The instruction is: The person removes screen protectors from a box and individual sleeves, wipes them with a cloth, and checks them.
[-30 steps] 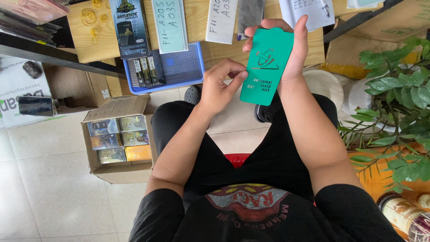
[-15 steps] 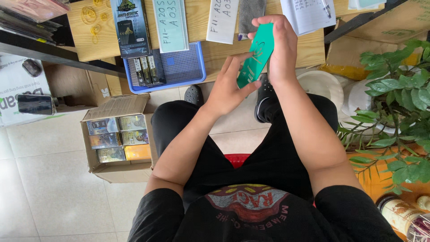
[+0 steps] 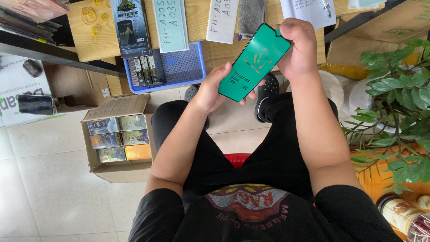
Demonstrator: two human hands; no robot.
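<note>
Both hands' grip closes on green film sheet [image 3: 254, 62].

The person is wearing a black short-sleeved T-shirt [image 3: 251, 215] bearing a round red-and-yellow emblem at six o'clock, black trousers [image 3: 242, 148], and black perforated clogs [image 3: 268, 92] showing toward twelve o'clock.
</note>
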